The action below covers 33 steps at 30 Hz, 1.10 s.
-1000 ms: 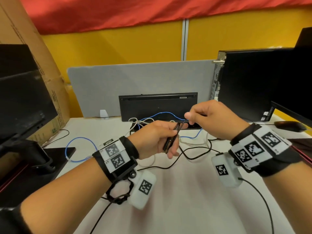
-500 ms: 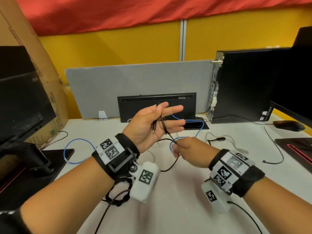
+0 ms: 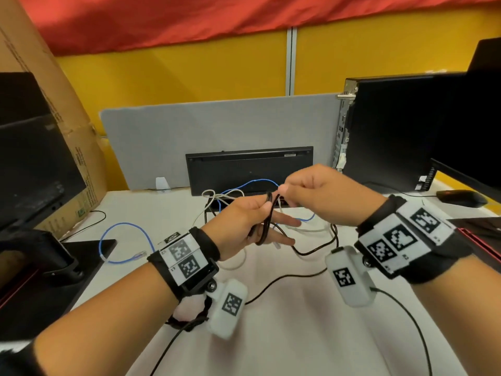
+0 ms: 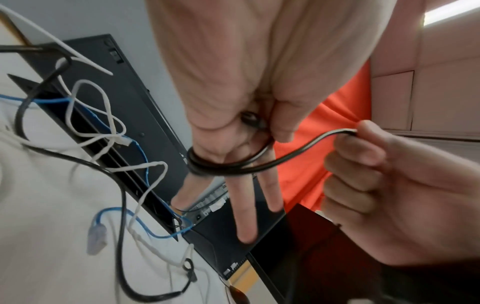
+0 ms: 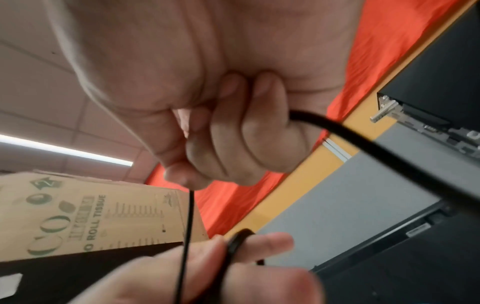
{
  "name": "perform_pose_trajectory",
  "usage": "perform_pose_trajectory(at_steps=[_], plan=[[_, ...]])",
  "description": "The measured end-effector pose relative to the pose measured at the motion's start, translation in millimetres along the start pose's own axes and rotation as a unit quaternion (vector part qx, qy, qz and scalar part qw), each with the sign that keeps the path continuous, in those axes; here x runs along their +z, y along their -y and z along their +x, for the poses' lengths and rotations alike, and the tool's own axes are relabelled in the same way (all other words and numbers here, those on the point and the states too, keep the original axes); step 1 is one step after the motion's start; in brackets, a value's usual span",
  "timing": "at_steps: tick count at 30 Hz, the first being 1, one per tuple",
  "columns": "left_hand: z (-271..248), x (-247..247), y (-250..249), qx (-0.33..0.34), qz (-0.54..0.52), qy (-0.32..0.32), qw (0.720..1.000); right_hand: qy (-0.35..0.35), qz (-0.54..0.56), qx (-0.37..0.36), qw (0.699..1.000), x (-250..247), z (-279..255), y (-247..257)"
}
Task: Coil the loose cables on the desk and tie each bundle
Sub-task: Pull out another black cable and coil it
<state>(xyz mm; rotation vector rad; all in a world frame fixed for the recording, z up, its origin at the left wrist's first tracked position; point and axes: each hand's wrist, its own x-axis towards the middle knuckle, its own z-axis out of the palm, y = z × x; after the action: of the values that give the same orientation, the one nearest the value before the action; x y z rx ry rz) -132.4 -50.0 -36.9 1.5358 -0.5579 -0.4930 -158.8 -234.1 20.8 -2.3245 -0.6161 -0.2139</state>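
A black cable [image 3: 267, 218] is wound in loops around the straight fingers of my left hand [image 3: 254, 221], held above the desk's middle. In the left wrist view the coil [image 4: 221, 164] sits at the base of those fingers, and the thumb presses the cable's end against the palm. My right hand [image 3: 287, 192], just right of and above the left, pinches the same cable [image 4: 345, 131] between thumb and forefinger. The rest of the black cable [image 3: 311, 251] trails slack over the desk. A blue cable [image 3: 122, 240] and a white cable [image 3: 225, 196] lie loose on the white desk [image 3: 271, 335].
A black keyboard [image 3: 249, 169] leans on the grey divider [image 3: 217, 131] at the back. A computer tower [image 3: 387, 131] and a mouse [image 3: 461, 198] are at the right. At the left are a monitor [image 3: 32, 164] and a cardboard box [image 3: 67, 126].
My right hand has come up from near the desk to above the left fingers, bringing the black cable with it. The left hand has tipped lower, its fingers pointing right.
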Motion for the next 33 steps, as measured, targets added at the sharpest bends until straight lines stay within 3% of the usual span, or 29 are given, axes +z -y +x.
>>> perform_pose_trajectory(at_steps=[6, 11, 14, 19, 24, 30, 33], plan=[[-7, 7, -8, 0.015, -0.038, 0.078, 0.996, -0.119, 0.019, 0.015, 0.993, -1, 11, -32], [-8, 6, -17, 0.018, -0.162, 0.128, 0.978, -0.163, 0.009, 0.043, 0.986, 15, 9, -55], [-7, 6, -23, 0.045, -0.252, 0.129, 0.958, -0.114, -0.023, 0.071, 0.991, 29, 3, -62], [7, -4, -35, 0.140, -0.307, 0.015, 0.941, 0.049, -0.077, 0.135, 0.987, 53, -8, -58], [16, -13, -31, 0.159, -0.212, -0.094, 0.960, 0.139, -0.082, 0.099, 0.982, 64, -14, -37], [16, -15, -13, 0.106, -0.028, -0.105, 0.988, 0.098, -0.022, 0.041, 0.994, 37, -15, -9], [18, -13, -8, 0.075, 0.067, -0.114, 0.988, 0.070, 0.078, 0.033, 0.994, 25, -15, -1]])
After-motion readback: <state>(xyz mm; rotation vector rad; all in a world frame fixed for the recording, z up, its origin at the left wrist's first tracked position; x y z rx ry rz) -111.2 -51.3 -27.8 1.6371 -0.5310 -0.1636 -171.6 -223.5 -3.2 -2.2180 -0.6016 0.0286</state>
